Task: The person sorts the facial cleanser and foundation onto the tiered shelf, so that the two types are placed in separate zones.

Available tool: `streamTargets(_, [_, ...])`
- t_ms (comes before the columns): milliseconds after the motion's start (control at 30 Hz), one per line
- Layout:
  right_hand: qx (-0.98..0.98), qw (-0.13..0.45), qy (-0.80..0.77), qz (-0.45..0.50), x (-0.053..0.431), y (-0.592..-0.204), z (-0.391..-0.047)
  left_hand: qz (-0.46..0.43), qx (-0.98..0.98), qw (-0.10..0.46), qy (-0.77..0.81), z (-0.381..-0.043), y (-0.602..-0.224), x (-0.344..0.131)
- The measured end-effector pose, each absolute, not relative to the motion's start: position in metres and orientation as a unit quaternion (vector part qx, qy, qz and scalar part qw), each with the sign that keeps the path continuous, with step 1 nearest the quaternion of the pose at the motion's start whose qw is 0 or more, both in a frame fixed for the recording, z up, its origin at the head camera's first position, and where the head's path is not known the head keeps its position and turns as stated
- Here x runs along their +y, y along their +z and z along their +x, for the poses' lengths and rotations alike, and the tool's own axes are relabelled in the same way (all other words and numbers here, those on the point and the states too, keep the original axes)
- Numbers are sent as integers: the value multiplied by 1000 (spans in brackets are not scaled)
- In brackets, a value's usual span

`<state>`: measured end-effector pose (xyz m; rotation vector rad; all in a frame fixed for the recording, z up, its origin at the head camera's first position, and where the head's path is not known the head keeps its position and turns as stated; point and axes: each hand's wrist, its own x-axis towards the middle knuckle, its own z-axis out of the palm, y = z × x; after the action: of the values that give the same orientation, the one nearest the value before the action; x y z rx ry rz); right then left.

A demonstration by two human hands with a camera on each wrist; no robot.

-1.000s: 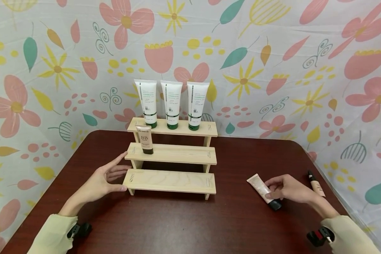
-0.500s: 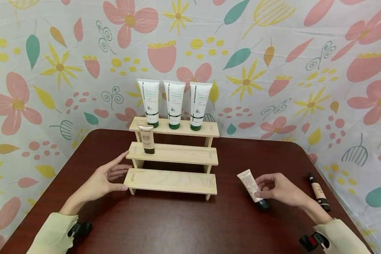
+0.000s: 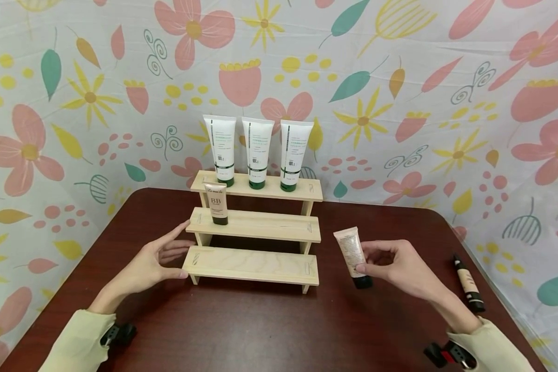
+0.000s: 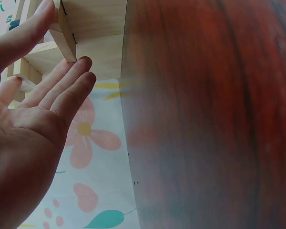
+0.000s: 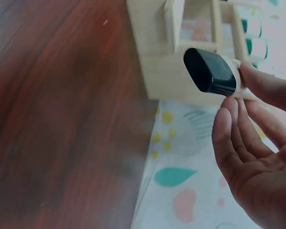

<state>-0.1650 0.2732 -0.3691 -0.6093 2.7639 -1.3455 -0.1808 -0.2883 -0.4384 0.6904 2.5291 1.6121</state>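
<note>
My right hand (image 3: 402, 266) pinches a beige squeeze tube (image 3: 351, 252) between thumb and fingers, above the table to the right of the rack. The tube tilts slightly, its black cap (image 5: 212, 71) pointing down. My left hand (image 3: 151, 266) touches the left end of the three-step wooden rack (image 3: 251, 264) with its fingers extended. On the middle step, at the left, a beige BB cream tube (image 3: 216, 202) stands on its black cap. Three white tubes with green caps, the middle one (image 3: 258, 152) among them, stand along the top step.
A beige tube with a long black tip (image 3: 467, 283) lies near the right edge of the dark red-brown table (image 3: 260, 330). Behind the table hangs a floral cloth (image 3: 167, 103).
My right hand has lifted the beige squeeze tube off the table, moved it left towards the rack and turned it more upright. My left hand has stayed at the rack.
</note>
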Motion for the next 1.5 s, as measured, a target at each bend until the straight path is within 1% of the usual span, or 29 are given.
streamTargets(167, [874, -39, -442, -197, 251, -359, -165, 223, 820, 33, 526, -181, -438, -289])
streamTargets(333, [862, -67, -458, -204, 228, -351, -169, 223, 821, 33, 525, -180, -439, -289])
streamTargets(467, [847, -89, -472, -228, 209, -346, -175, 222, 822, 31, 524, -179, -438, -289])
streamTargets(600, [839, -124, -465, -255, 190, -343, -181, 222, 823, 32, 523, -179, -438, -288])
streamTargets(733, [833, -149, -462, -264, 170, -342, -189, 222, 822, 34, 524, -179, -437, -288])
streamTargets(933, [819, -152, -485, -265, 141, -344, -200, 224, 819, 35, 526, -179, -436, -287])
streamTargets(1167, [810, -166, -508, -242, 109, -349, -214, 223, 818, 35, 529, -180, -436, -287])
streamTargets(1500, [811, -176, -512, -222, 79, -360, -229, 223, 820, 35, 526, -180, -436, -287])
